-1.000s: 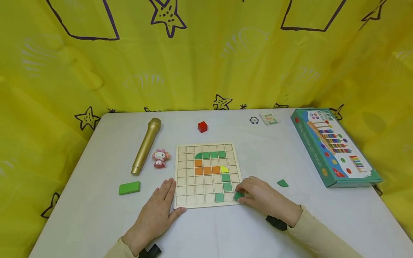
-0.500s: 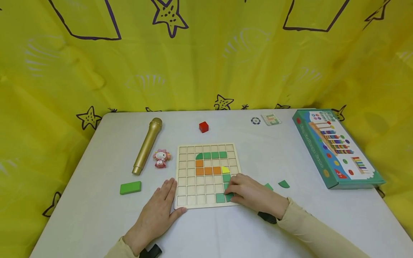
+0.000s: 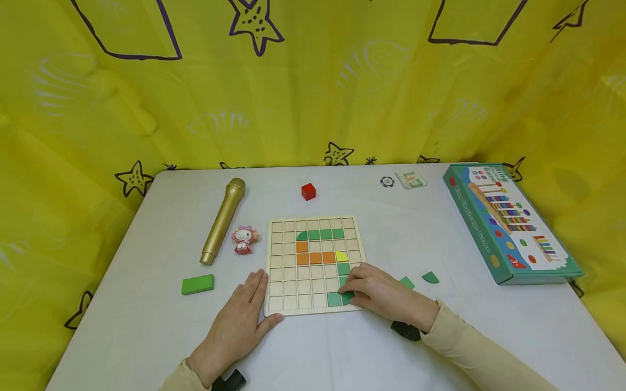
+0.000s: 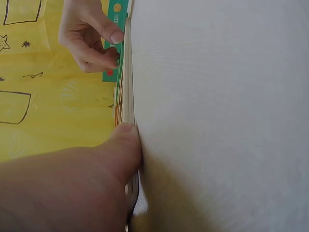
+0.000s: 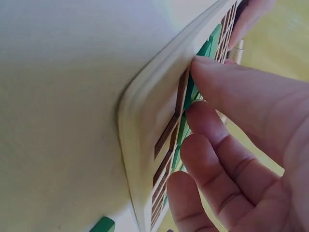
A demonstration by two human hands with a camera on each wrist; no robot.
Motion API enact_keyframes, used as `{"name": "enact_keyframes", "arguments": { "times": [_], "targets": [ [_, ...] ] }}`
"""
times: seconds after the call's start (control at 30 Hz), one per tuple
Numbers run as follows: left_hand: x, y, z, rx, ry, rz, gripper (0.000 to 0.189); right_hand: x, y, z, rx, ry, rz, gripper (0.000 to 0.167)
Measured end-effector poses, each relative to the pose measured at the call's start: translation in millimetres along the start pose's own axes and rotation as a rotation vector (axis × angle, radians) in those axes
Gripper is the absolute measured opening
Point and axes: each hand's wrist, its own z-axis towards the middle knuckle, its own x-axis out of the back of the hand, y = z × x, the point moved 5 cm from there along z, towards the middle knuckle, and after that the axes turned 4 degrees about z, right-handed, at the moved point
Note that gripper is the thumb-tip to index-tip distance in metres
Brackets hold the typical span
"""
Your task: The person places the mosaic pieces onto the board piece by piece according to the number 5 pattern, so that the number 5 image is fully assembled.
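A wooden grid board [image 3: 290,275] lies on the table, with green, orange and yellow flat tiles in some cells. My left hand [image 3: 239,320] rests flat along the board's left edge, fingers straight; its thumb touches the near left corner, as the left wrist view also shows. Over the lower right cells, my right hand [image 3: 381,290] pinches a green tile [image 3: 348,297] between thumb and forefinger. That tile sits at the bottom row, beside a square green tile [image 3: 334,299]; fingers partly hide its outline. In the right wrist view, thumb and fingertip meet the green tile [image 5: 190,92] at the cell.
Two loose green tiles lie right of the board, one a quarter-round [image 3: 430,277]. Around it are a green block [image 3: 198,284], gold microphone [image 3: 222,222], pink figurine [image 3: 243,240], red cube [image 3: 308,191], round chip [image 3: 387,182], pattern card [image 3: 411,180] and game box [image 3: 511,228].
My right hand has moved left from the board's right edge, bringing the green tile into the bottom row. Over the last half second it has stayed about there. My left hand has kept still.
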Motion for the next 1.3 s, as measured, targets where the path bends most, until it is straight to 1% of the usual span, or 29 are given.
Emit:
{"name": "enact_keyframes", "arguments": {
  "times": [0.1,0.17,0.23,0.3,0.37,0.43,0.53,0.6,0.67,0.83,0.9,1.0,1.07,1.13,1.3],
  "targets": [
    [-1.2,-0.1,-0.3,0.0,0.0,-0.003,0.085,6,7,-5.4,-0.053,0.05,0.028,0.027],
    [-1.8,-0.3,-0.8,0.0,-0.002,-0.001,0.086,15,15,-13.5,-0.091,0.117,0.027,0.026],
    [-1.9,-0.6,-0.8,-0.003,0.0,0.003,0.086,25,28,-25.9,-0.145,0.188,0.001,0.024],
    [-1.2,-0.7,-0.4,-0.008,0.008,0.002,0.086,34,41,-40.7,-0.197,0.232,-0.042,0.023],
    [0.3,-1.2,-1.5,-0.009,0.011,0.004,0.085,37,51,-54.7,-0.254,0.249,-0.054,0.022],
    [1.5,-1.7,-2.6,-0.007,0.01,0.003,0.085,38,58,-66.4,-0.305,0.25,-0.041,0.021],
    [2.1,-2.5,-3.5,-0.002,0.001,0.01,0.086,35,60,-74.8,-0.351,0.246,-0.002,0.025],
    [1.8,-2.9,-3.2,0.002,-0.004,0.007,0.086,33,57,-73.0,-0.361,0.236,-0.001,0.03],
    [1.4,-2.6,-2.2,0.003,-0.006,0.003,0.086,31,53,-67.6,-0.363,0.218,-0.025,0.032],
    [0.4,-0.3,1.9,-0.004,-0.012,0.0,0.086,26,46,-55.3,-0.347,0.188,-0.105,0.024],
    [-0.4,0.1,3.3,-0.01,-0.016,0.004,0.086,27,43,-52.7,-0.348,0.193,-0.11,0.022],
    [-1.6,-0.2,4.6,-0.014,-0.017,0.006,0.087,28,35,-45.6,-0.345,0.203,-0.081,0.021],
    [-1.9,-0.7,4.8,-0.013,-0.017,0.007,0.087,27,26,-36.4,-0.324,0.202,-0.044,0.02],
    [-1.9,-1.3,4.6,-0.008,-0.018,0.01,0.087,23,13,-24.2,-0.28,0.187,-0.007,0.02],
    [-1.0,-1.5,2.5,-0.006,-0.008,0.013,0.087,3,-17,7.5,-0.149,0.106,0.021,0.021]
  ]
}}
